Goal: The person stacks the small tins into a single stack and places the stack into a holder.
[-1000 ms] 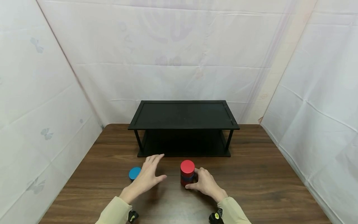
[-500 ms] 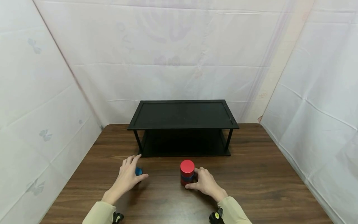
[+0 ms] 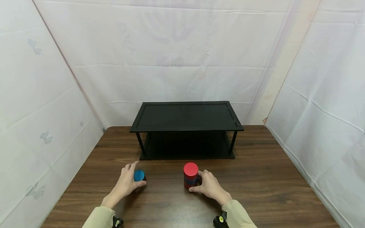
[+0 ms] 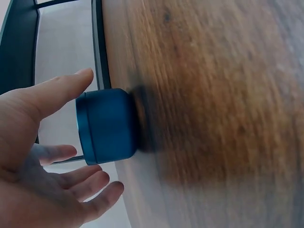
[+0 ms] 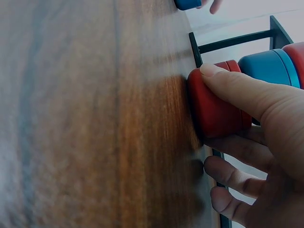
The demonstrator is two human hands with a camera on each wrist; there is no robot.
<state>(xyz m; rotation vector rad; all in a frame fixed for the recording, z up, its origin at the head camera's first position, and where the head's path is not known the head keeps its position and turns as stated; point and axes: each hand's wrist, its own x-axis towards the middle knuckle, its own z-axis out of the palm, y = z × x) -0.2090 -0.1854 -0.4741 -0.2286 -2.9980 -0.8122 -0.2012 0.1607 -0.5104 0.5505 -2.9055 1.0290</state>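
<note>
I've got left hand (image 3: 124,183) spread round, not gripping, the smooth blue metal-looking cylinder (image 3: 139,175), near left on the tabletop (image 3: 171,209), right hand (image 3: 209,188) pinching the matching red-blue-red stack (image 3: 190,174) to its right: probably light, stiff, slick, so grip mid-wall.

Head view bright, soft glare on table (image 3: 176,207) nr front; wrist views dimmer, wood bit blurry.

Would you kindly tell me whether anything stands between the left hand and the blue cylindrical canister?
Nothing visible does: the left hand is spread partway around the blue cylindrical canister, with no other object between them.
</note>
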